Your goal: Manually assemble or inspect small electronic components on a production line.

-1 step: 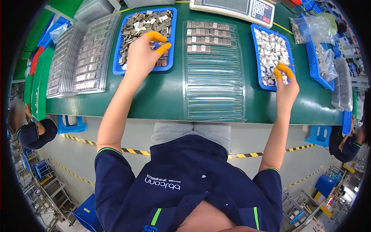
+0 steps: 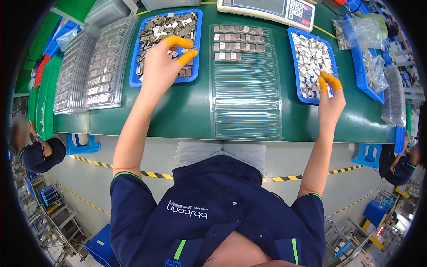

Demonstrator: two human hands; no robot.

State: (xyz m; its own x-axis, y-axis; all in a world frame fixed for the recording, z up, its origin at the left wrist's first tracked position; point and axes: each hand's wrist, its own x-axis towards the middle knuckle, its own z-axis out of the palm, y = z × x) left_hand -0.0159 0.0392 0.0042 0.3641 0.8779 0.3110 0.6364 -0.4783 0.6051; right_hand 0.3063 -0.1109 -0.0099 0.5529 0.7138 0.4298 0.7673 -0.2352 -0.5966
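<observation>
My left hand (image 2: 162, 64) is over a blue tray (image 2: 199, 31) heaped with small metal plug shells (image 2: 171, 26). Yellow finger cots cover its thumb and index finger, and a small metal plug shell (image 2: 193, 48) seems to sit between those tips. At the right, my right hand (image 2: 330, 98) reaches into another blue tray (image 2: 294, 58) of small white parts with thin wires (image 2: 311, 55). Its yellow-capped fingertips are pinched together; whatever lies between them is hidden. Between the hands lies a clear ribbed plastic tray (image 2: 247, 95), its far rows filled with metal plug shells (image 2: 238, 38).
Stacked clear trays (image 2: 104, 62) of metal pieces stand at the left, beside a green bin (image 2: 46, 98). A scale (image 2: 267, 11) sits at the back. Farther right is a blue bin (image 2: 362, 71) with plastic bags (image 2: 367, 33). Other people (image 2: 42, 153) sit at both sides.
My right fingertips have shifted slightly to the right over the white parts. My left hand has barely moved, still over the metal shells.
</observation>
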